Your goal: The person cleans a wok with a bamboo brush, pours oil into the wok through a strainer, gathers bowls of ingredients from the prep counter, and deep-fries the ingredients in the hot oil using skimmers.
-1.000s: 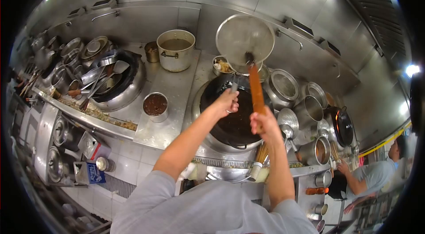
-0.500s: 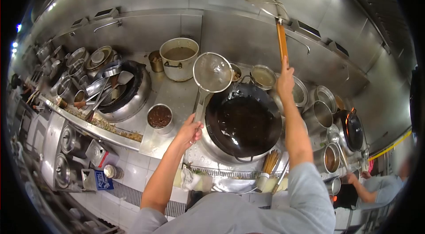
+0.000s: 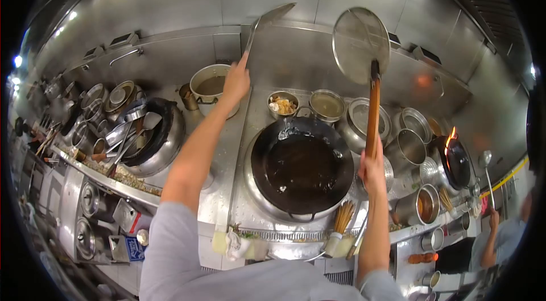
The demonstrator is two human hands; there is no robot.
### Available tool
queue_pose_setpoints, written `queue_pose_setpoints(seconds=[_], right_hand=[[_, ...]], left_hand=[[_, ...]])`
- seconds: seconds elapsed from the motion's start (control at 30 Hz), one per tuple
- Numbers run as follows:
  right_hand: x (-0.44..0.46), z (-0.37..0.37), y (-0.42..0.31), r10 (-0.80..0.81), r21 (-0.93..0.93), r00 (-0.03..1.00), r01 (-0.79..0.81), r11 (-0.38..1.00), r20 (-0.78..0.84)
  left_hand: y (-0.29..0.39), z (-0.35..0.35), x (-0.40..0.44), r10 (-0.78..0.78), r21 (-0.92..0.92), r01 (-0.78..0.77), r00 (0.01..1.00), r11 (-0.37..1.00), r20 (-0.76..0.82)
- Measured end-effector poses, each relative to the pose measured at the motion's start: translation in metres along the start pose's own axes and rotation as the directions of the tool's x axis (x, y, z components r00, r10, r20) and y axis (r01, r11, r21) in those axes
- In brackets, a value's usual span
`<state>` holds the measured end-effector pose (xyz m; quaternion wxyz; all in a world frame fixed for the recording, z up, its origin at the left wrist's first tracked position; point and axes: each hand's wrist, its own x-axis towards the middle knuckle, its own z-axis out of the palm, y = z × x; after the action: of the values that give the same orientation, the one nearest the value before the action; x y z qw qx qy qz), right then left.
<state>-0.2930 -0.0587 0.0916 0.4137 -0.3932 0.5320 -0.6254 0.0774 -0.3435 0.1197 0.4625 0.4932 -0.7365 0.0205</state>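
My left hand (image 3: pixel 236 83) is closed around the handle of a round mesh strainer (image 3: pixel 277 12), raised in front of the steel back wall and seen nearly edge-on. Wrapped round a wooden handle, my right hand (image 3: pixel 372 173) holds up a large round skimmer (image 3: pixel 359 45) to the right of the wok. Between and below both arms sits a black wok (image 3: pixel 263 159) with dark, shiny liquid in it. Under my left hand stands a tall pot (image 3: pixel 199 82) with cloudy liquid, partly hidden by the hand.
Behind the wok are a bowl of food pieces (image 3: pixel 283 104) and a pan of liquid (image 3: pixel 327 106). A bamboo brush (image 3: pixel 343 218) stands at the front edge. Flames rise by another wok (image 3: pixel 456 167) at right, near a co-worker holding a ladle (image 3: pixel 485 159). Tools fill the left wok.
My left hand has moved up and away with the strainer, which has turned edge-on. My right hand has come down and nearer, with the skimmer lower and facing me. The view has shifted slightly.
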Motion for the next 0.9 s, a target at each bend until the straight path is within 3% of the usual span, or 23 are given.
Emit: queue_pose_setpoints(seconds=[0.07, 0.1, 0.17, 0.3, 0.37, 0.43, 0.5, 0.53, 0.57, 0.63, 0.7, 0.77, 0.83, 0.87, 0.9], right_hand=[[-0.036, -0.019, 0.028, 0.071, 0.088, 0.996, -0.066, 0.994, -0.056], [-0.049, -0.026, 0.040, 0.078, 0.095, 0.991, -0.068, 0.993, -0.107], [-0.072, -0.039, 0.047, 0.095, 0.087, 0.989, -0.085, 0.993, -0.117], [-0.086, -0.064, 0.054, 0.123, 0.063, 0.982, -0.115, 0.991, -0.143], [-0.085, -0.073, 0.062, 0.110, 0.082, 0.986, -0.101, 0.991, -0.124], [-0.083, -0.067, 0.066, 0.123, 0.035, 0.983, -0.120, 0.992, -0.136], [-0.083, -0.048, 0.062, 0.139, 0.139, 0.989, -0.130, 0.982, -0.055], [-0.082, -0.042, 0.066, 0.134, 0.223, 0.990, -0.140, 0.965, 0.043], [-0.080, -0.032, 0.067, 0.131, 0.297, 0.981, -0.169, 0.940, 0.146], [-0.080, -0.001, 0.071, 0.113, 0.393, 0.929, -0.257, 0.883, 0.353], [-0.085, 0.046, 0.077, 0.109, 0.385, 0.815, -0.381, 0.841, 0.568], [-0.095, 0.112, 0.088, 0.208, 0.232, 0.723, -0.458, 0.858, 0.659], [-0.101, 0.170, 0.115, 0.362, 0.046, 0.562, -0.583, 0.811, 0.744], [-0.119, 0.200, 0.109, 0.399, 0.035, 0.510, -0.648, 0.761, 0.762], [-0.130, 0.228, 0.114, 0.364, 0.032, 0.383, -0.724, 0.689, 0.849]], left_hand=[[0.014, 0.024, 0.057, -0.019, 0.215, 0.028, 0.999, 0.976, -0.045], [0.007, 0.039, 0.076, -0.020, 0.214, 0.029, 0.999, 0.976, -0.044], [-0.012, 0.076, 0.099, 0.039, 0.389, -0.067, 0.996, 0.919, 0.080], [-0.016, 0.088, 0.099, 0.036, 0.475, -0.151, 0.969, 0.867, 0.243], [-0.003, 0.059, 0.059, 0.076, 0.287, -0.103, 0.992, 0.952, 0.105], [0.014, 0.031, 0.002, -0.101, -0.073, 0.114, 0.982, 0.991, 0.159], [-0.019, 0.042, -0.069, -0.095, -0.315, 0.066, 0.992, 0.947, -0.078], [-0.021, 0.024, -0.099, -0.320, -0.434, 0.340, 0.940, 0.835, 0.120], [-0.011, 0.003, -0.132, -0.473, -0.510, 0.576, 0.817, 0.639, 0.330], [0.014, -0.056, -0.194, -0.538, -0.749, 0.615, 0.730, 0.247, 0.422], [0.006, -0.101, -0.246, -0.662, -0.765, 0.583, 0.691, 0.275, 0.289], [-0.034, -0.144, -0.302, -0.707, -0.737, 0.516, 0.703, 0.437, 0.073], [-0.043, -0.212, -0.334, -0.750, -0.487, 0.619, 0.649, 0.616, -0.125], [-0.043, -0.243, -0.344, -0.736, -0.362, 0.648, 0.640, 0.671, -0.219], [-0.044, -0.271, -0.353, -0.707, -0.228, 0.672, 0.636, 0.704, -0.309]])
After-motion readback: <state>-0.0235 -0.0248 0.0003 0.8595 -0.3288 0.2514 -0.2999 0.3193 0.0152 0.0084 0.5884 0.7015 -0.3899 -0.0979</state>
